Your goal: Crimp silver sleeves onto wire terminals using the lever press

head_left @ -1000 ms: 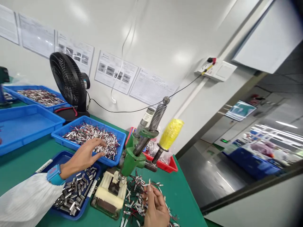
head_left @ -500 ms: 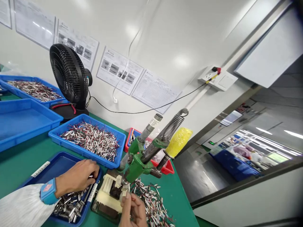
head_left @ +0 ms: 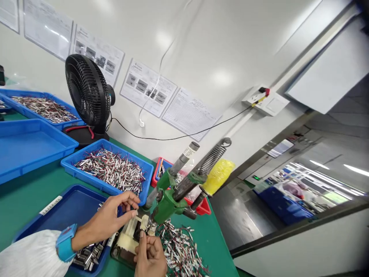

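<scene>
My left hand [head_left: 111,213], in a blue wristband, is over the right edge of the dark blue tray [head_left: 72,194], beside the press fixture. Its fingers curl toward the thumb; whatever small thing they hold cannot be made out. Metal cylinders [head_left: 89,257] lie in that tray under my wrist. My right hand [head_left: 151,256] is closed in a pinch at the front of the cream-coloured fixture [head_left: 127,242], below the green hand press [head_left: 167,206]. What sits between its fingertips is too hidden to name. Right of it lies a pile of white wired parts [head_left: 181,246].
A blue tray of wired parts [head_left: 65,164] stands behind my left hand. Farther left are another blue tray [head_left: 34,144] and a black fan [head_left: 86,90]. The press's yellow-wrapped handle [head_left: 219,177] juts up right. A red bin [head_left: 204,207] is behind the press.
My left hand has lifted from the metal cylinders and moved right toward the fixture. My right hand has shifted slightly left, still pinched. The view has tilted a little.
</scene>
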`<state>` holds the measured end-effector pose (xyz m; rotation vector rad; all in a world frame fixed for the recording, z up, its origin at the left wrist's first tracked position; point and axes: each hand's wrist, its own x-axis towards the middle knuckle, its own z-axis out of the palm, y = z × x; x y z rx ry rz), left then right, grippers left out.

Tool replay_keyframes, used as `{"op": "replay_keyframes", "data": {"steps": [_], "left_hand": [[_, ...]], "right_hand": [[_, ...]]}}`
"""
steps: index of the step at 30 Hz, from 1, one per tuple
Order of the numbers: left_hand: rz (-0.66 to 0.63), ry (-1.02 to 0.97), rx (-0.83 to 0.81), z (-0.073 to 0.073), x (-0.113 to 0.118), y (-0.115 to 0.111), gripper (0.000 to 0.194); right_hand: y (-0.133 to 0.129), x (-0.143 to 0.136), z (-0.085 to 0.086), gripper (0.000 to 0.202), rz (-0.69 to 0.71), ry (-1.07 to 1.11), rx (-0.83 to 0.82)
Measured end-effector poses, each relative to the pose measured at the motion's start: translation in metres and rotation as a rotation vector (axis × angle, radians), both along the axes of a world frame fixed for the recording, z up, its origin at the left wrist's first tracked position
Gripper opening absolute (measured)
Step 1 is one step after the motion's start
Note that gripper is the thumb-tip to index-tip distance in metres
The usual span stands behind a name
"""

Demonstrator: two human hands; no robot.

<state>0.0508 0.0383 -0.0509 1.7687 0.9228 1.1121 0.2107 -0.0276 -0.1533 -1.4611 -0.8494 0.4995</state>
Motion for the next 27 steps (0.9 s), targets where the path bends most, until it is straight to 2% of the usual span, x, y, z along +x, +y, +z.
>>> {"op": "replay_keyframes", "data": {"steps": [4,8,11,15,18,21,24,26,27], "left_hand": [[-0.088,-0.056,-0.052,-0.001,0.026,-0.007,0.031],[-0.112,-0.046,-0.042,-0.003,0.04,-0.006,0.032],[-0.113,0.04,0.04,0.001,0.044,-0.006,0.027],[-0.043,0.223,0.184,0.004,0.044,-0.007,0.017],[-0.037,0.224,0.218,0.002,0.043,-0.008,0.02],[-0.07,0.152,0.171,-0.005,0.041,-0.009,0.027],[-0.077,0.084,0.114,-0.014,0.037,-0.01,0.035],[-0.059,0.069,0.106,-0.018,0.032,-0.009,0.039],[-0.052,0.073,0.107,-0.02,0.029,-0.009,0.039]], "right_hand": [[-0.002,0.006,0.004,0.056,0.061,-0.059,-0.025],[-0.005,0.006,0.011,0.051,0.081,-0.1,0.023],[-0.006,0.004,0.015,0.049,0.09,-0.112,0.072],[-0.006,0.004,0.015,0.047,0.108,-0.092,0.121],[-0.009,0.01,0.015,0.047,0.112,-0.024,0.121],[-0.016,0.024,0.018,0.048,-0.017,0.001,0.123],[-0.028,0.048,0.031,0.054,-0.175,-0.101,0.085],[-0.035,0.067,0.053,0.065,-0.232,-0.174,0.049],[-0.036,0.076,0.069,0.069,-0.245,-0.199,0.042]]}}
